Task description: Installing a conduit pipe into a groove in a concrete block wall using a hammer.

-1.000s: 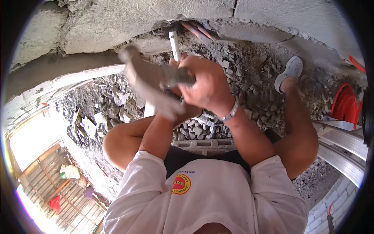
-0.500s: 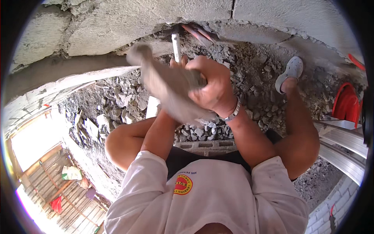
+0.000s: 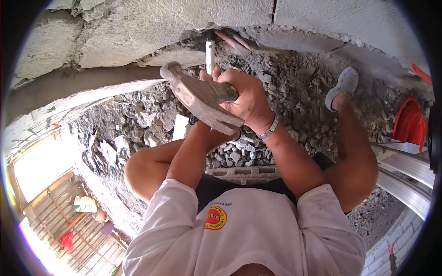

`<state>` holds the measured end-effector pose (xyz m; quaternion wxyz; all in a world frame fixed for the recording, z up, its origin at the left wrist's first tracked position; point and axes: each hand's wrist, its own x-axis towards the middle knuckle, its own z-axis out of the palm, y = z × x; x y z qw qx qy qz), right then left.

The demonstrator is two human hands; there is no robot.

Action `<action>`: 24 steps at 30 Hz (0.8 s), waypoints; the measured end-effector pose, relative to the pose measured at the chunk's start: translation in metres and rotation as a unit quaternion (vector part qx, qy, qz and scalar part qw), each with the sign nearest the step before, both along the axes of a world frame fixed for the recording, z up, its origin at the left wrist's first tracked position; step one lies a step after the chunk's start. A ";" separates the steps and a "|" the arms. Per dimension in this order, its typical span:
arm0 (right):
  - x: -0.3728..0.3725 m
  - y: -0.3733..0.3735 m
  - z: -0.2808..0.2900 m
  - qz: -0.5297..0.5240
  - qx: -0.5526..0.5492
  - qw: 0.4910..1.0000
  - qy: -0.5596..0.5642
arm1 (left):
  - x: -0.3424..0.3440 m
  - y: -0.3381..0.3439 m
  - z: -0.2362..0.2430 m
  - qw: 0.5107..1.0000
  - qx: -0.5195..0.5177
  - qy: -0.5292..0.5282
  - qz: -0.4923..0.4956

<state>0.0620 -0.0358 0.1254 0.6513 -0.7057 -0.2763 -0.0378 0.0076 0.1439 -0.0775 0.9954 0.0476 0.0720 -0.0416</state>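
My right hand (image 3: 251, 99) is wrapped around the handle of a claw hammer (image 3: 198, 102). The hammer's worn grey head lies across the view, its round face up to the left and its claw down to the right. Behind it, my left hand (image 3: 216, 72) is mostly hidden, with only some fingertips showing around a white rod-like tool (image 3: 210, 56). The rod's far end points into a broken hollow at the foot of the concrete wall (image 3: 175, 27). Beside that end, orange-pink tubes (image 3: 234, 40) come out of the hollow.
Broken stones (image 3: 294, 110) cover the ground between my legs. A hollow block (image 3: 244, 174) lies close to my body. To the right are a metal ladder-like frame (image 3: 400, 170) and a red curved object (image 3: 410, 122). A white flat piece (image 3: 180, 126) lies by my left forearm.
The hammer was blurred by motion and now looks almost still, its head slightly further right. My right hand has shifted a little left; the white rod has barely moved.
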 end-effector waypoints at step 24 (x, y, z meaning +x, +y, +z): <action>0.019 -0.012 -0.090 -0.080 -0.079 0.988 0.107 | 0.033 -0.038 0.074 0.367 0.926 0.060 0.071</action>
